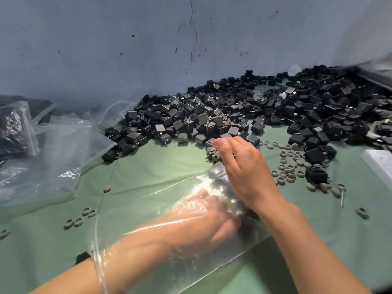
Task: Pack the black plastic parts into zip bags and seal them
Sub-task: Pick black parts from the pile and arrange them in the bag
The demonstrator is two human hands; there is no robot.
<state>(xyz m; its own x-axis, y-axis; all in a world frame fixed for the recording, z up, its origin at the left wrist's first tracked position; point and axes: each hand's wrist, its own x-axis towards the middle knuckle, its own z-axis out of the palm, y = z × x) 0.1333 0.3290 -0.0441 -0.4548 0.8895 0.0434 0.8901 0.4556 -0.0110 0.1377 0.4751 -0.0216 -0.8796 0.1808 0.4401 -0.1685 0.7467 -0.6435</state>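
Observation:
A large heap of black plastic parts (212, 115) lies on the green table cover (148, 166) against the wall. A clear zip bag (148, 209) lies in front of me with my left hand (201, 225) pushed inside it up to the wrist, fingers stretched toward a few dark parts (216, 174) at the bag's far end. My right hand (244, 172) is outside the bag, above that end. Its fingers curl down over a small cluster of black parts (213, 154) at the heap's near edge, and the fingertips are hidden.
Empty clear zip bags (53, 149) are piled at the left, beside a filled bag (14, 128). Several small grey rings (290, 164) are scattered on the cover, right of my hands and at the near left. A white sheet (379, 164) lies at the right edge.

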